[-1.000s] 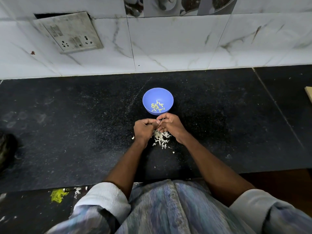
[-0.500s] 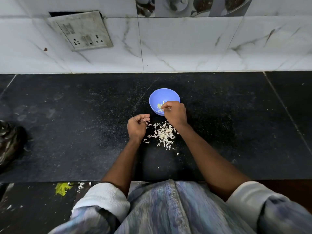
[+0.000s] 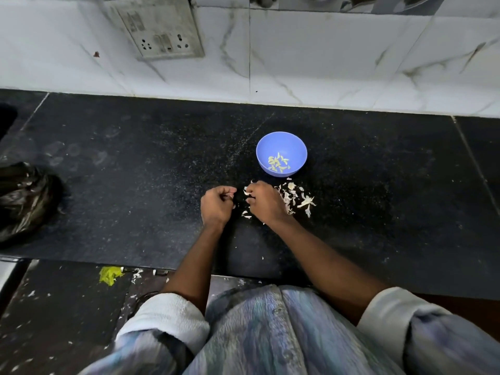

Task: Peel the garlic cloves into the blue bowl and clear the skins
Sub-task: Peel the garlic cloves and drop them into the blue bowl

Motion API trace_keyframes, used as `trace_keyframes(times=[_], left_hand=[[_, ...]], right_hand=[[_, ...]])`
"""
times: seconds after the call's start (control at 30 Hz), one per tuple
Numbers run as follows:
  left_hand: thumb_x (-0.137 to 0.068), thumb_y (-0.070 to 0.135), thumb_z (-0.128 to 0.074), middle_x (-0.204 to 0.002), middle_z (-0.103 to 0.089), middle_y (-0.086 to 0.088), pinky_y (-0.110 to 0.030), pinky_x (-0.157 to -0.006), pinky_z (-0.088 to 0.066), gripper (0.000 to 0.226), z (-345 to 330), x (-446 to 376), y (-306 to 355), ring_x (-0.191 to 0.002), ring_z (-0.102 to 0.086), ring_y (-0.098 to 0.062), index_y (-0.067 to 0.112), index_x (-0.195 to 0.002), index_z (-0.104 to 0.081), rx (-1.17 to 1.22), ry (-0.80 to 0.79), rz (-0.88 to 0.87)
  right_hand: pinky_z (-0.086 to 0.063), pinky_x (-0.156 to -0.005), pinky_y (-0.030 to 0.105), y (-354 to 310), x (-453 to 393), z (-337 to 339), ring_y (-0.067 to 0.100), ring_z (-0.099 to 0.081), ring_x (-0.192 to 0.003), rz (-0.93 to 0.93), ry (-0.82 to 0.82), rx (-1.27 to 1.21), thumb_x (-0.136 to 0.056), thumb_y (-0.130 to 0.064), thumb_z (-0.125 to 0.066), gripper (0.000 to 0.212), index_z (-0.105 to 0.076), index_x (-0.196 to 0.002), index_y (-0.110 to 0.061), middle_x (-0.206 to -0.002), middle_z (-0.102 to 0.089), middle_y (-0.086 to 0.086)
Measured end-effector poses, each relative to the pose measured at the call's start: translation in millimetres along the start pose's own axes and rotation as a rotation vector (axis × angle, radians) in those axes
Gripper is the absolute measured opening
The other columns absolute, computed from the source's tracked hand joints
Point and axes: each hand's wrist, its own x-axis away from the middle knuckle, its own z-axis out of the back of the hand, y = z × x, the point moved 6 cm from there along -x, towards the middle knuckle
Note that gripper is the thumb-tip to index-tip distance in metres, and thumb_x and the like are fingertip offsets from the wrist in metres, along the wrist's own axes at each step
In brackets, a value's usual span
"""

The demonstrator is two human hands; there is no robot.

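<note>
Blue plastic marks the target: the blue bowl (image 3: pixel 281 153) sits on the black bench (image 3: pixel 135 185) just beyond the hands, slightly to the right of the gap between them, with a small heap of peeled garlic cloves (image 3: pixel 278 163) in its bottom. The right hand (image 3: pixel 266 202) is plainly the nearer of the two — the bowl lies almost straight ahead of its knuckles, a short reach forward. The left hand (image 3: pixel 216 205) would have to cross over to get there.

Both hands rest knuckles-up on the bench with fingers curled under, facing each other across a narrow gap. The left seems to pinch something pale at its fingertips, though it is too small to name. The right has its fingers bent down among the garlic skins (image 3: pixel 296 197); whether it holds a clove or a scrap I cannot tell.

The skins lie scattered between the right hand and the bowl and out to the right — loose, papery bits, likely needing a sweep rather than a pick-up.
</note>
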Motion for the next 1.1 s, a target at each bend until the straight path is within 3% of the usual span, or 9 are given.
trace_keyframes(times=[0.17,0.27,0.37,0.5,0.63,0.77,0.83,0.93,1.1], left_hand=[[-0.091,0.002,-0.066,-0.087,-0.076,0.014,-0.021,-0.082,-0.057,0.030,3.7,3.9,-4.3,-0.081,-0.072,-0.002,0.025,-0.098,-0.083,-0.058,-0.032,0.007],[-0.088,0.003,-0.068,-0.092,-0.079,0.012,-0.022,-0.084,-0.057,0.027,-2.0,5.2,-7.9,-0.083,-0.073,-0.006,0.025,-0.097,-0.083,-0.123,-0.077,-0.032],[-0.086,0.004,-0.078,-0.086,-0.076,0.012,-0.021,-0.084,-0.057,0.020,-5.6,5.1,-4.5,-0.073,-0.068,0.000,0.020,-0.096,-0.083,-0.141,-0.124,-0.069],[-0.084,-0.004,-0.078,-0.076,-0.071,0.014,-0.001,-0.070,-0.046,0.024,-14.4,6.1,-1.0,-0.060,-0.061,0.014,0.017,-0.093,-0.082,-0.181,-0.185,-0.089],[-0.085,-0.005,-0.067,-0.084,-0.076,0.011,-0.015,-0.081,-0.051,0.031,-20.6,10.6,8.0,-0.072,-0.066,0.001,0.021,-0.094,-0.082,-0.248,-0.194,-0.118],[-0.088,-0.004,-0.059,-0.098,-0.079,0.006,-0.014,-0.081,-0.043,0.035,-27.6,14.3,17.1,-0.086,-0.064,-0.005,0.019,-0.101,-0.082,-0.272,-0.219,-0.157],[-0.089,-0.007,-0.054,-0.100,-0.078,0.006,-0.010,-0.082,-0.043,0.040,-33.6,15.0,20.1,-0.089,-0.067,-0.006,0.018,-0.103,-0.082,-0.202,-0.237,-0.161],[-0.091,-0.013,-0.050,-0.102,-0.078,0.007,-0.013,-0.090,-0.050,0.046,-37.8,13.9,24.7,-0.096,-0.071,-0.008,0.018,-0.105,-0.082,-0.019,-0.252,-0.136],[-0.092,-0.007,-0.061,-0.094,-0.079,0.011,-0.022,-0.087,-0.058,0.036,-20.4,-0.2,17.2,-0.077,-0.067,0.001,0.022,-0.098,-0.082,0.010,-0.162,-0.111]], right_hand=[[-0.053,-0.081,0.043,-15.8,-4.5,-5.1,0.037,-0.064,-0.104,0.014,-0.007,0.144,-0.094,-0.006,-0.064,0.015,-0.066,-0.108,-0.010,-0.117,-0.056,0.012],[-0.050,-0.085,0.042,-21.2,-4.2,-10.5,0.036,-0.062,-0.109,0.043,-0.051,0.194,-0.090,0.005,-0.059,0.027,-0.063,-0.113,-0.008,-0.124,-0.055,0.014],[-0.048,-0.087,0.042,-9.4,1.0,-9.5,0.035,-0.060,-0.109,0.025,-0.049,0.157,-0.088,0.010,-0.060,0.034,-0.061,-0.115,-0.008,-0.127,-0.050,0.013],[-0.046,-0.073,0.044,12.5,7.0,-3.1,0.034,-0.059,-0.088,-0.006,0.029,0.016,-0.080,0.021,-0.052,0.041,-0.057,-0.104,-0.012,-0.117,-0.044,0.010],[-0.049,-0.074,0.050,20.4,7.5,3.4,0.033,-0.061,-0.087,-0.022,0.134,-0.108,-0.075,0.022,-0.048,0.043,-0.054,-0.097,-0.015,-0.104,-0.050,0.005],[-0.051,-0.073,0.047,22.5,6.5,11.4,0.026,-0.060,-0.085,-0.057,0.207,-0.193,-0.077,0.019,-0.050,0.040,-0.057,-0.097,-0.015,-0.093,-0.061,0.002],[-0.053,-0.080,0.039,26.0,4.9,16.5,0.021,-0.063,-0.093,-0.087,0.238,-0.246,-0.087,0.011,-0.056,0.031,-0.067,-0.104,-0.014,-0.098,-0.067,0.002],[-0.050,-0.083,0.034,32.4,5.1,26.0,0.018,-0.065,-0.094,-0.127,0.277,-0.293,-0.095,-0.004,-0.061,0.015,-0.074,-0.095,-0.013,-0.093,-0.072,-0.001],[-0.057,-0.079,0.035,57.6,12.3,26.7,0.015,-0.070,-0.082,-0.292,0.263,-0.434,-0.093,-0.012,-0.063,0.015,-0.076,-0.087,-0.017,-0.081,-0.074,-0.008]])
